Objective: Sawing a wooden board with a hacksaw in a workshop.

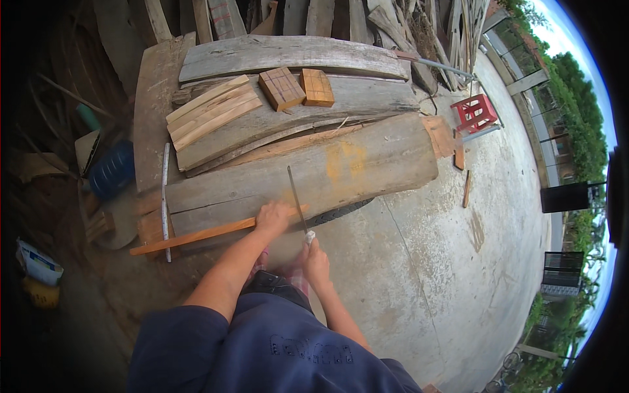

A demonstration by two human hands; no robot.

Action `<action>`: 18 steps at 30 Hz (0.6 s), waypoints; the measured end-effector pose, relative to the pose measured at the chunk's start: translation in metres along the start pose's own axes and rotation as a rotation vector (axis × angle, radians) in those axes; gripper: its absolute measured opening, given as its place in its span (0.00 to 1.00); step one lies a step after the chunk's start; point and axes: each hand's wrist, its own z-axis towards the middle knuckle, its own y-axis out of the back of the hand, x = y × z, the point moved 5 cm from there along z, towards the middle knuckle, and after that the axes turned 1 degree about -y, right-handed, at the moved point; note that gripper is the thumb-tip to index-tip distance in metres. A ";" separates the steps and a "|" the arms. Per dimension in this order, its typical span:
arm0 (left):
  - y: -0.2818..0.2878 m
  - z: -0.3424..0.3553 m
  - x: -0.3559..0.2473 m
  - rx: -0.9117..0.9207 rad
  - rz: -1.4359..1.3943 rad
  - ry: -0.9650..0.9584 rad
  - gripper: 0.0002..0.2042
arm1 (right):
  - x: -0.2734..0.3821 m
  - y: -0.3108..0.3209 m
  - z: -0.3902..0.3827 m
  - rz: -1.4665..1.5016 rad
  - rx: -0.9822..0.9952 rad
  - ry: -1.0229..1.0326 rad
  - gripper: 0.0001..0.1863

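My left hand (272, 218) is closed over a narrow reddish wooden strip (196, 234), holding it down along the near edge of a wide weathered plank (386, 160). The strip's left end sticks out past the plank. In my right hand (315, 262) is the pale handle of a handsaw (295, 190). Its thin blade points away from me and crosses the strip near its right end, just right of my left hand. The fingers of my left hand are slightly blurred. A white measuring stick (166, 196) lies crosswise under the left part of the strip.
Behind the plank are more grey boards (295, 56), a stack of pale strips (213, 111) and two wooden blocks (282, 88) marked with lines. A blue plastic jug (111, 170) stands at left, a red plastic stool (475, 114) at far right. Offcuts (466, 188) lie on the concrete floor (393, 262).
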 end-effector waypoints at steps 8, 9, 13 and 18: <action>-0.002 -0.001 0.014 -0.028 0.005 0.027 0.13 | -0.010 0.002 -0.027 0.022 0.078 -0.016 0.12; 0.000 -0.001 0.011 -0.017 0.001 0.025 0.13 | -0.014 0.005 -0.035 0.007 0.080 -0.019 0.12; -0.002 0.000 0.001 -0.011 0.003 -0.006 0.13 | 0.007 -0.001 0.016 0.011 0.030 -0.022 0.12; -0.003 -0.005 0.008 0.007 -0.011 0.014 0.12 | 0.009 -0.003 0.012 -0.021 0.052 -0.018 0.12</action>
